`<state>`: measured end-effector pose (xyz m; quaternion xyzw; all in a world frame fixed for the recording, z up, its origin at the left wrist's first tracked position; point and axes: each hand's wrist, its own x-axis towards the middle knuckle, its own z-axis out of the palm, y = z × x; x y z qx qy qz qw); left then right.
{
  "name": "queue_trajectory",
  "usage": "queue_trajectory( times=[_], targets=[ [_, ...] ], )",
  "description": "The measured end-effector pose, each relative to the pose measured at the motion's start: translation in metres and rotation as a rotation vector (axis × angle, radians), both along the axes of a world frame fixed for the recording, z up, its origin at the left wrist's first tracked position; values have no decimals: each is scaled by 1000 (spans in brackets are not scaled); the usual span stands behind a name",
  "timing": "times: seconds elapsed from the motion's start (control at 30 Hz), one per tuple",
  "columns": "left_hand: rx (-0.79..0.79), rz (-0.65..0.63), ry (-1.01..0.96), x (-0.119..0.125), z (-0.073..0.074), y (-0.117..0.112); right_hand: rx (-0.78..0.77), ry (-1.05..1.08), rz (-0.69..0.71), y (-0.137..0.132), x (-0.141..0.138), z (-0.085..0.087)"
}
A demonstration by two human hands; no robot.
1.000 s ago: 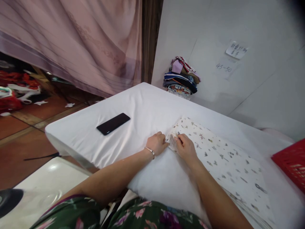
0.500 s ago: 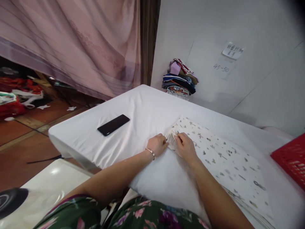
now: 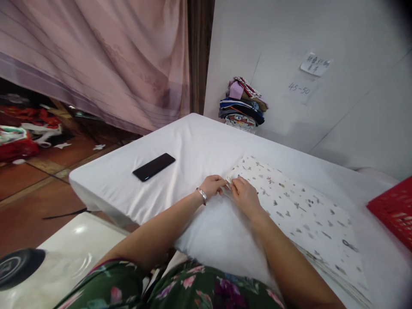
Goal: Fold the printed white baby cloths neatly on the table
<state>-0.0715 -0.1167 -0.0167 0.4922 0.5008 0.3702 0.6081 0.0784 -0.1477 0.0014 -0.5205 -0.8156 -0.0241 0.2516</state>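
A folded white cloth (image 3: 301, 214) with small printed motifs lies on the white-covered table, to the right of centre. At its near left corner, my left hand (image 3: 213, 186) pinches the edge of the fabric; a bracelet circles that wrist. Close beside it, my right hand (image 3: 243, 194) grips the same corner, its fingers closed and nearly touching those of the left. The bit of cloth between the fingertips is bunched and mostly hidden.
A black phone (image 3: 154, 167) lies on the white tablecloth (image 3: 189, 137) at left. Folded clothes (image 3: 243, 105) are stacked against the wall behind. A red plastic basket (image 3: 392, 210) stands at the right edge. A white stool (image 3: 74, 249) is at lower left.
Both hands have drawn closer together at the cloth's corner. The loose part that spread between them is now gathered at the fingertips.
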Motion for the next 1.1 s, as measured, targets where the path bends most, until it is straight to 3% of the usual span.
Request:
queue_trajectory(
  times=[0.27,0.47,0.57,0.73,0.93,1.1],
  targets=[
    [148,7,119,-5,7,0,-3,-48,7,3,1,-8],
    [373,86,518,-19,11,0,-114,108,-5,8,8,-13],
    [483,0,666,-22,4,1,-126,150,-30,7,10,-10],
    [502,-121,840,-18,-3,-3,-105,186,-36,4,8,-5],
    [506,-153,871,-16,0,-8,-105,184,-64,2,7,-3],
    [579,-145,725,-22,-3,-2,-143,180,-36,2,7,-6]
  ],
)
